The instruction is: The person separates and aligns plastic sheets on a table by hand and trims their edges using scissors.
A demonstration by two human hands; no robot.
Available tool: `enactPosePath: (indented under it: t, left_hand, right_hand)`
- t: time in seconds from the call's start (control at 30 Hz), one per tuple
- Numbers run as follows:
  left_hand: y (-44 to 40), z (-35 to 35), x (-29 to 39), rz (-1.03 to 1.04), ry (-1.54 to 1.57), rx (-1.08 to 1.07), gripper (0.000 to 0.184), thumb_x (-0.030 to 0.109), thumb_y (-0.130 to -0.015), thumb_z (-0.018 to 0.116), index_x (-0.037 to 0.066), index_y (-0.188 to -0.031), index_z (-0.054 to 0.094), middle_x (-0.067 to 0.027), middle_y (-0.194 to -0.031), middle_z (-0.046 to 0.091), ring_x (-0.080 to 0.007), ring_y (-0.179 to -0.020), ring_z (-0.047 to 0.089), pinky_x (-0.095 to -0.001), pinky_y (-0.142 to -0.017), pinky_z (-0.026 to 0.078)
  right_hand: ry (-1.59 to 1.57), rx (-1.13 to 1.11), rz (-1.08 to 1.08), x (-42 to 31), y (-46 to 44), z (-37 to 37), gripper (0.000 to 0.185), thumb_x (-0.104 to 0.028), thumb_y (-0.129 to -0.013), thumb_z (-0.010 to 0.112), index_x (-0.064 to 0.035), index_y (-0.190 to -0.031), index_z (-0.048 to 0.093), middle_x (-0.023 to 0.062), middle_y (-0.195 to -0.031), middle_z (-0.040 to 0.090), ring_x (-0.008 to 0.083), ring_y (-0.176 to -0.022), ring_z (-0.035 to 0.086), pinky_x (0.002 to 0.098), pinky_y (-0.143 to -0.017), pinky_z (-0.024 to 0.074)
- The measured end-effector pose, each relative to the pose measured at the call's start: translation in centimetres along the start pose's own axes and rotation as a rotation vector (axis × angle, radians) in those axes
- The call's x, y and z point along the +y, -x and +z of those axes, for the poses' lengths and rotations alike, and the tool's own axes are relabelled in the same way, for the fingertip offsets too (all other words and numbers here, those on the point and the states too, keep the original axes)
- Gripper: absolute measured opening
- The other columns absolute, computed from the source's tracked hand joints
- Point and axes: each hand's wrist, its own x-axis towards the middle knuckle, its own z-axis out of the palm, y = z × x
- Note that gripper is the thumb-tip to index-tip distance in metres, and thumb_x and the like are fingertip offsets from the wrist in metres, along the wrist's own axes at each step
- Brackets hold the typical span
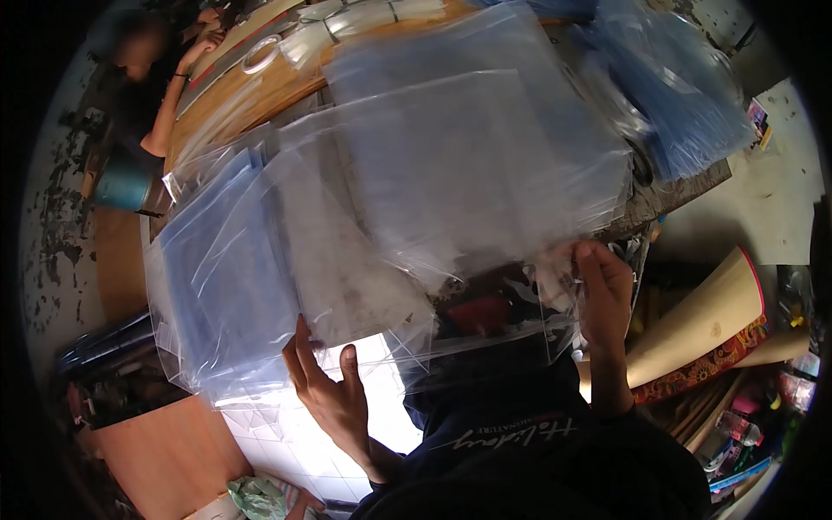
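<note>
My right hand [600,290] is closed in a pinch on the edge of a clear plastic sheet [511,351], in front of my body. The loose sheet stretches leftward over the table's near edge. My left hand [329,403] has its thumb and fingers apart, its fingertips by the near edge of the plastic; whether they touch it is hard to tell. Beyond my hands lies a large stack of clear plastic sheets [468,165]. To the left is a bluish stack of plastic sheets [230,269], partly hanging over the edge.
Another bluish plastic pile [663,95] lies at the table's far right. A tape roll [262,55] rests at the back, near another person's arm [178,91]. Rolled tan sheet material [702,316] leans at my right. An orange-brown board [173,455] is at lower left.
</note>
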Motion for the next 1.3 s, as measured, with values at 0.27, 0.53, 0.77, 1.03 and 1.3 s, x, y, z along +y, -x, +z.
enactPosePath:
  t: [0.27, 0.53, 0.77, 1.03, 1.3]
  left_hand:
    - [-0.6, -1.8, 4.8, 0.252, 0.493, -0.022, 0.035, 0.005, -0.066, 0.064, 0.002, -0.101, 0.064, -0.0151, -0.113, 0.051, -0.0267, -0.093, 0.053, -0.0338, -0.072, 0.047]
    - [-0.4, -0.3, 5.9, 0.349, 0.432, -0.018, 0.032, 0.001, -0.066, 0.067, 0.007, -0.098, 0.066, -0.0132, -0.111, 0.050, -0.0238, -0.086, 0.055, -0.0312, -0.067, 0.047]
    - [0.2, 0.4, 5.5, 0.354, 0.403, -0.025, 0.033, 0.000, -0.066, 0.068, 0.006, -0.098, 0.064, -0.0122, -0.107, 0.050, -0.0238, -0.083, 0.056, -0.0325, -0.067, 0.048]
    - [-0.2, 1.5, 3.6, 0.055, 0.431, 0.132, 0.016, -0.001, -0.075, 0.062, -0.003, -0.089, 0.055, -0.0140, -0.088, 0.058, -0.0262, -0.075, 0.061, -0.0334, -0.064, 0.048]
    - [-0.4, 0.9, 2.6, -0.154, 0.439, 0.049, 0.020, 0.012, -0.091, 0.044, -0.004, -0.089, 0.056, -0.0149, -0.082, 0.064, -0.0190, -0.077, 0.061, -0.0310, -0.072, 0.049]
  right_hand:
    - [-0.011, 0.046, -0.038, -1.1, 0.2, -0.6, 0.019, -0.015, -0.092, 0.045, 0.0004, -0.087, 0.055, -0.0015, -0.069, 0.047, 0.0043, -0.059, 0.047, 0.0277, -0.055, 0.0565]
    - [0.068, 0.049, -0.053, -1.4, 0.1, -1.1, 0.019, -0.015, -0.093, 0.045, -0.0009, -0.086, 0.056, 0.0021, -0.078, 0.058, 0.0071, -0.067, 0.056, 0.0224, -0.056, 0.0512]
    - [0.020, 0.041, -0.082, -1.3, 0.2, -0.4, 0.021, -0.017, -0.092, 0.046, -0.0002, -0.085, 0.056, 0.0050, -0.076, 0.060, 0.0106, -0.065, 0.061, 0.0237, -0.051, 0.0524]
    - [0.134, 0.108, -0.046, -1.2, 0.2, -0.7, 0.020, -0.020, -0.092, 0.046, -0.0048, -0.086, 0.058, 0.0000, -0.075, 0.059, 0.0049, -0.063, 0.055, 0.0187, -0.048, 0.0412]
    - [0.090, 0.117, -0.110, -0.8, -0.6, -1.0, 0.021, -0.024, -0.092, 0.049, -0.0069, -0.082, 0.057, -0.0037, -0.070, 0.055, 0.0026, -0.056, 0.048, 0.0180, -0.044, 0.0302]
